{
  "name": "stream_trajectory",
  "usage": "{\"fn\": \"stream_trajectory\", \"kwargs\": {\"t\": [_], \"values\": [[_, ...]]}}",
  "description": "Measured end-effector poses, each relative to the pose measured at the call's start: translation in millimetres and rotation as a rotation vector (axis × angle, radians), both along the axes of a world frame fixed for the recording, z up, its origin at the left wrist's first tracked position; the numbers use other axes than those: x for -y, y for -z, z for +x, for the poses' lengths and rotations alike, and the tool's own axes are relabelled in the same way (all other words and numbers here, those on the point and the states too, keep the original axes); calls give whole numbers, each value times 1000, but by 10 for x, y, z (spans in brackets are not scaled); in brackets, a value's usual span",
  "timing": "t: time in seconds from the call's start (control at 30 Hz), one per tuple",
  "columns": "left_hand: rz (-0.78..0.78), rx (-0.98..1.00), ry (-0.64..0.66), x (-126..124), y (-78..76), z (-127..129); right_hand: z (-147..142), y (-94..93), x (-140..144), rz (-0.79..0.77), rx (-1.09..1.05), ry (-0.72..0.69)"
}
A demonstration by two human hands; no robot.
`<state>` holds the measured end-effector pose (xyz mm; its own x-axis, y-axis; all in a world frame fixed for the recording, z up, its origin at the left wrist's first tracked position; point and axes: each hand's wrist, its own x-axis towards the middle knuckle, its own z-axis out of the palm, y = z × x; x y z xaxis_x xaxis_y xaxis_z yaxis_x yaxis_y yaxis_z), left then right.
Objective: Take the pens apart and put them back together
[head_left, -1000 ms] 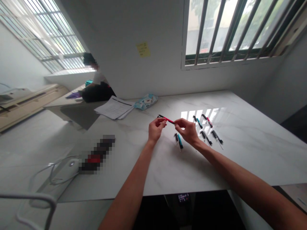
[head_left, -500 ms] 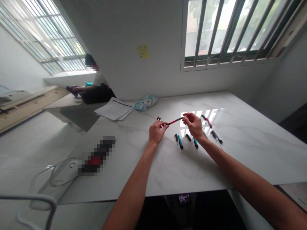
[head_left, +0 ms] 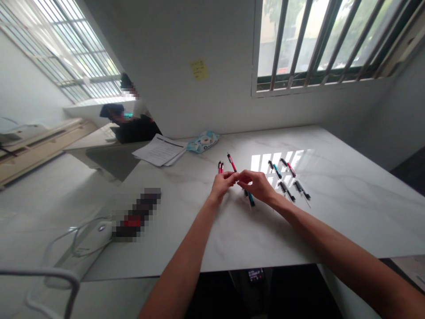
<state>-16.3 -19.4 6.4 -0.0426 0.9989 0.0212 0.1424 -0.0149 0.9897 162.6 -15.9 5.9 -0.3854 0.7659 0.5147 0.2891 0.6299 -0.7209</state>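
My left hand is closed around the lower part of a red pen, whose black-tipped end points up and away. My right hand meets it at the pen's near end, fingers pinched; what lies between them is hidden. Just beyond my left hand lie two red pens side by side. Under my right hand, partly covered, are a teal pen barrel and a black piece. To the right lie a teal pen in parts, a red pen in parts and black pen parts.
Stacked papers and a blue-white packet lie along the table's back. A blurred dark object and a white device with a cable stand at left. A person sits beyond the table, far left.
My right hand has come left and down to meet my left hand. The red pen, earlier stretched sideways between both hands, now points away. More pen parts on the right are uncovered.
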Motion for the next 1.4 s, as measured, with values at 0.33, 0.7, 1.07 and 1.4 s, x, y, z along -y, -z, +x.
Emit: {"fn": "stream_trajectory", "kwargs": {"t": [0.33, 0.7, 1.07, 1.4], "values": [[302, -888, -38, 16, -219, -497, 48, -52, -40, -41, 138, 127], [184, -826, 71, 1, -101, -704, -182, -63, -98, 127, 503, 57], [159, -755, -9, -1, -107, -700, -560, -58, -233, 131, 658, 6], [144, -704, -45, -18, -103, -690, -699, -43, -246, 111, 580, -50]]}}
